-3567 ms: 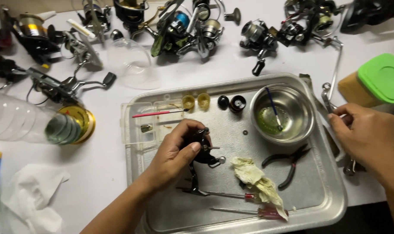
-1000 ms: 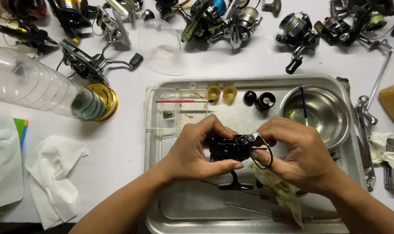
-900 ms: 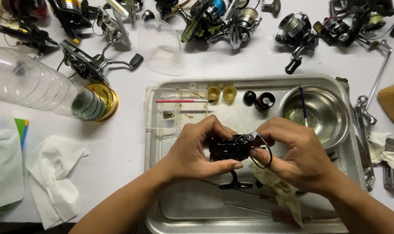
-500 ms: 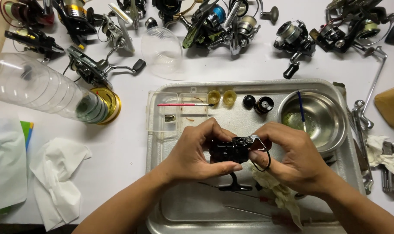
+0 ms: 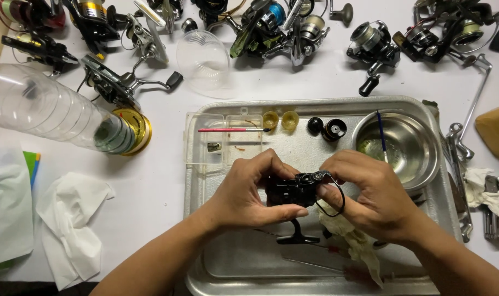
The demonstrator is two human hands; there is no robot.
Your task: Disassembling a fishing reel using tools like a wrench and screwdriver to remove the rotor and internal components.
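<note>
Both my hands hold a black fishing reel body (image 5: 293, 190) over the middle of a metal tray (image 5: 249, 263). My left hand (image 5: 249, 192) grips its left side with the thumb under it. My right hand (image 5: 370, 192) pinches the reel's right end, where a thin wire bail loops down. The reel's foot (image 5: 298, 237) points toward me. A crumpled greasy tissue (image 5: 353, 244) lies under my right hand.
In the tray are a steel bowl (image 5: 419, 159) with a blue brush, a clear parts box (image 5: 222, 142), a red brush (image 5: 233, 130), two yellow caps and two black parts. Several reels line the far edge. A clear plastic bottle (image 5: 46, 115) and tissues (image 5: 74, 225) lie left.
My right hand came from the tray's right edge to the reel, and both hands lifted it. Over the last second the hands barely move; the view shifts slightly.
</note>
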